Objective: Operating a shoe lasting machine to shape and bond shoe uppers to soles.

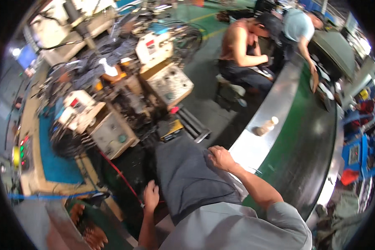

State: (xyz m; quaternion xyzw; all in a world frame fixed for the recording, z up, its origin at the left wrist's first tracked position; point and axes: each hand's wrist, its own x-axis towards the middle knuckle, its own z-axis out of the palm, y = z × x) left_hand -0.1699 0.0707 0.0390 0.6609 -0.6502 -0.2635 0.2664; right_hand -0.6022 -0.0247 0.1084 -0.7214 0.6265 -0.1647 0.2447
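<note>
My left hand [151,193] hangs beside my left leg, its fingers loosely apart with nothing visible in them. The nearest thing to it is a thin red hose or cord [120,173] running down from the machine. By the knee of my dark grey trousers [191,166], my right hand [221,157] rests with its fingers bent a little and spread, holding nothing that I can see. It lies close to the metal ledge [248,148] of a conveyor. Ahead and to the left stands a large machine with two cream control boxes [168,85], its middle dark and greasy.
A small bottle [266,126] with a pale cap stands on the ledge, beside the dark conveyor belt [304,154]. Farther along, one person [239,46] sits and another [298,27] reaches over the belt. Brown pieces [93,235] lie in a bin at lower left.
</note>
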